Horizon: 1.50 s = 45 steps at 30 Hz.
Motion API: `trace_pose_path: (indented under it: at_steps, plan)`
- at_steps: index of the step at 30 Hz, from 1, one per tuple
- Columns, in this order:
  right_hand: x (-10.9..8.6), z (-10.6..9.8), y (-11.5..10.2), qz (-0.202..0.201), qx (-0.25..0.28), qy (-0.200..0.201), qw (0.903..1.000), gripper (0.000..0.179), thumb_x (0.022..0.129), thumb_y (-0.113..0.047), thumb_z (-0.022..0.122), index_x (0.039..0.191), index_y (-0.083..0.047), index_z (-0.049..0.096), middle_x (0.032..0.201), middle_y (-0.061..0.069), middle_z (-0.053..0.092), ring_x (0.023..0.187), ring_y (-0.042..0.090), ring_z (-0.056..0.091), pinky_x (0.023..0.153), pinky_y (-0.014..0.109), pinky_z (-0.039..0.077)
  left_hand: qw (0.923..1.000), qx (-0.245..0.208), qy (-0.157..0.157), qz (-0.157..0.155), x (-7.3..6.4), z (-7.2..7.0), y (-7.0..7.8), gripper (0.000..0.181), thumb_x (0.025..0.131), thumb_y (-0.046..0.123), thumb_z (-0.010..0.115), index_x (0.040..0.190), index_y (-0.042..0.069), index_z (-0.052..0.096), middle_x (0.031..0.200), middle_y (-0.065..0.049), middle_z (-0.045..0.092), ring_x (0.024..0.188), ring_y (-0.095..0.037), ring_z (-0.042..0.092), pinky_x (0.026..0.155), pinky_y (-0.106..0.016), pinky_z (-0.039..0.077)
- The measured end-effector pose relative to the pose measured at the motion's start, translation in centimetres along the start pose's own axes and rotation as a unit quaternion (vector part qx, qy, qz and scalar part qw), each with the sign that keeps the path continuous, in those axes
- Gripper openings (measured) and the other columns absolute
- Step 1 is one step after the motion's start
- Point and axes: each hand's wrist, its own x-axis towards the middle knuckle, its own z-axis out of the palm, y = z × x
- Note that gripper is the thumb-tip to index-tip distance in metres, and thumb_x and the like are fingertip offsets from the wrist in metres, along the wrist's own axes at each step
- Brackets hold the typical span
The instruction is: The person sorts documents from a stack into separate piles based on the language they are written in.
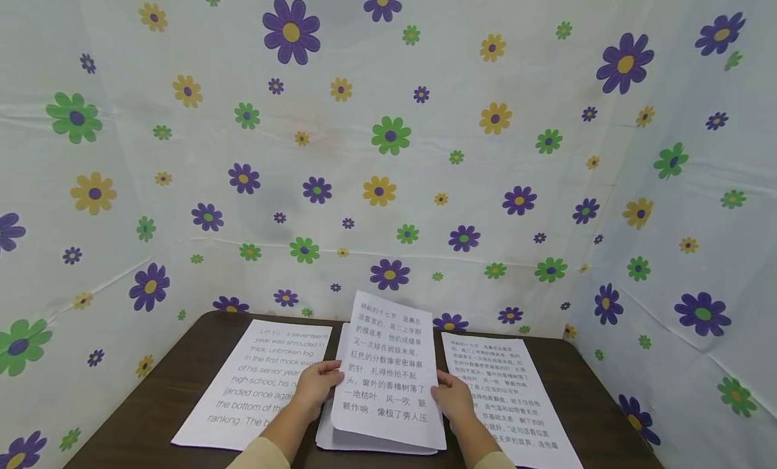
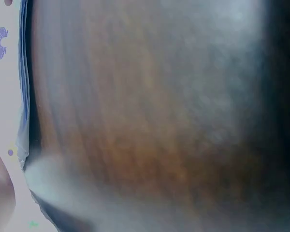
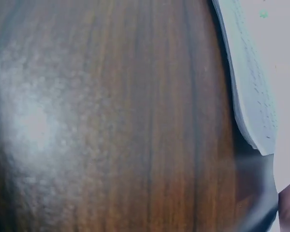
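Sleeves (image 1: pixel 261 457) show at the near edge, below two bare forearms. The left grip (image 1: pixel 317 388) pinches the left edge of a printed sheet (image 1: pixel 384 368), thumb toward the front; the right grip (image 1: pixel 455 393) pinches the opposite edge, a little lower. The sheet, covered in large Chinese characters, is tilted up between them, its top reaching past the far edge of the surface (image 1: pixel 182 381). More white paper (image 1: pixel 341 441) lies directly beneath it, showing along the bottom and left. To the left rests a page of English text (image 1: pixel 249 378), partly covered by the left forearm and hand; to the right lies a page of smaller Chinese print (image 1: pixel 516 401), partly hidden by the right hand. Both wrist views show mostly dark brown wood grain, blurred in the left one. Beyond stands white cloth (image 1: pixel 528 50) patterned with purple, green and yellow flowers.
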Motion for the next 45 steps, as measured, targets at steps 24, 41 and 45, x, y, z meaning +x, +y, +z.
trace_pose_path:
  at_steps: [24,41,45]
  plan:
    - [-0.2,-7.8,1.0,0.000,0.054,-0.037,0.9979,0.054,0.092,-0.011,0.059,0.143,0.001,0.045,0.109,0.018,0.067,0.082,0.016,0.070,0.072,0.033,0.060,0.9929,-0.032,-0.114,0.012,-1.1,4.1,2.3,0.052,0.086,0.003,0.060,0.136,-0.005,0.051,0.107,-0.014,0.070,0.087,-0.018,0.070,0.077,-0.036,0.060]
    - [-0.2,-12.7,1.7,0.021,0.094,-0.030,0.9949,0.054,0.095,-0.008,0.056,0.146,0.002,0.040,0.111,0.018,0.065,0.082,0.018,0.069,0.069,0.037,0.059,0.9894,-0.033,-0.140,0.015,-1.4,8.6,3.1,0.052,0.086,0.006,0.063,0.137,-0.001,0.051,0.109,-0.012,0.068,0.087,-0.016,0.069,0.077,-0.035,0.060]
    - [0.0,-13.6,1.8,0.024,0.093,-0.028,0.9950,0.054,0.096,-0.009,0.056,0.146,0.002,0.039,0.112,0.019,0.065,0.082,0.017,0.068,0.069,0.036,0.059,0.9893,-0.039,-0.140,0.015,-1.8,9.4,3.4,0.052,0.086,0.005,0.063,0.136,-0.002,0.052,0.108,-0.012,0.068,0.086,-0.016,0.069,0.077,-0.036,0.060]
